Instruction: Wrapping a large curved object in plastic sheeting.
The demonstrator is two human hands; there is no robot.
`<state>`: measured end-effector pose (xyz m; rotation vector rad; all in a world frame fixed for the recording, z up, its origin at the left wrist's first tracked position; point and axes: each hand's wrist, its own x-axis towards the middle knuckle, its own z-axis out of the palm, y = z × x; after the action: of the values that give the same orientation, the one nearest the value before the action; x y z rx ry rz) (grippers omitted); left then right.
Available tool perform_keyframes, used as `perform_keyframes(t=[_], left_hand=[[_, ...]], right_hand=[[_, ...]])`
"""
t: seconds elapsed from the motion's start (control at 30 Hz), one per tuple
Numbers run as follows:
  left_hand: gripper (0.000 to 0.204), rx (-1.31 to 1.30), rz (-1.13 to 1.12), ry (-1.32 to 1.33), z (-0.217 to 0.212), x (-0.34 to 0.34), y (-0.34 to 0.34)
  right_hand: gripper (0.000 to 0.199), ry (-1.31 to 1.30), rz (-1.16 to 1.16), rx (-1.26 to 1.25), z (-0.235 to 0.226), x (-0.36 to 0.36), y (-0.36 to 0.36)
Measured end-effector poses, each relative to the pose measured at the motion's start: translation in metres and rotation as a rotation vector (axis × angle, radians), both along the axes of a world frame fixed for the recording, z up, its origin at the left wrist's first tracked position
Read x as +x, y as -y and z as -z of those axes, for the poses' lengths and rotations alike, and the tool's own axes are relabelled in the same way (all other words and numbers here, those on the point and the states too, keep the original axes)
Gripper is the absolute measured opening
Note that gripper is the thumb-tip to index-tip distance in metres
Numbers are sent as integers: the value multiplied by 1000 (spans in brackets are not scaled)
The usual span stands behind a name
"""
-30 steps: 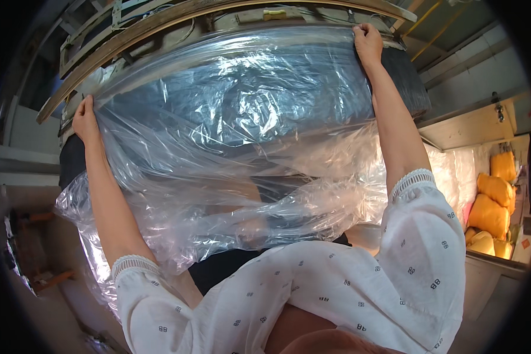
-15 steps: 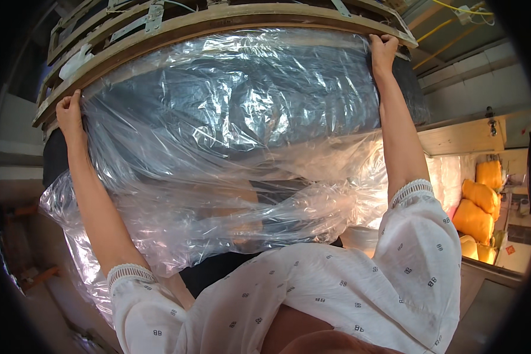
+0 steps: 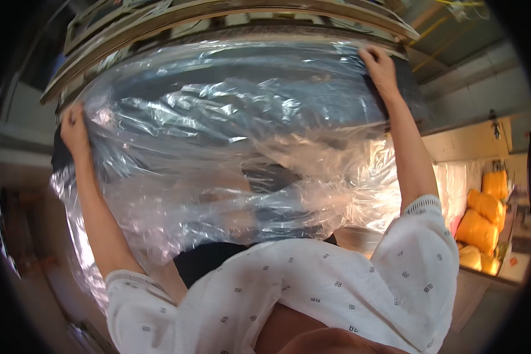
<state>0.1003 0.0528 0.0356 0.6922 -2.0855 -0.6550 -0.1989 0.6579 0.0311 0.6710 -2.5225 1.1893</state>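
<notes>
A wide sheet of clear plastic film (image 3: 218, 109) stretches between my hands, wrinkled and shiny, and hangs down toward my lap. Its upper left corner is pinched in my left hand (image 3: 75, 131). With fingers closed, my right hand (image 3: 380, 74) grips the upper right corner. Both arms reach forward. The film's top edge sits a little below a long wooden bar (image 3: 218, 13) of a frame, apart from it. Dark material shows through the film, along with my legs lower down.
Above the bar, the wooden frame carries slats and metal fittings. At the right stand stacked yellow-orange bundles (image 3: 478, 227) in a lit area, beside a wooden panel (image 3: 466, 144). A yellow cord (image 3: 454, 3) runs at the upper right.
Both hands have come down and back from the wooden bar, drawing the film's top edge away from it. A gap now shows between bar and film.
</notes>
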Motion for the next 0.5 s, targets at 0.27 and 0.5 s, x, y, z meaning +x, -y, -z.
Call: perform_keyframes(t=[0.27, 0.5], left_hand=[[27, 108, 427, 7, 18, -97, -153], [21, -31, 559, -144, 33, -171, -232]], right_hand=[[33, -640, 365, 578, -63, 28, -134], [35, -59, -679, 142, -82, 190, 118]])
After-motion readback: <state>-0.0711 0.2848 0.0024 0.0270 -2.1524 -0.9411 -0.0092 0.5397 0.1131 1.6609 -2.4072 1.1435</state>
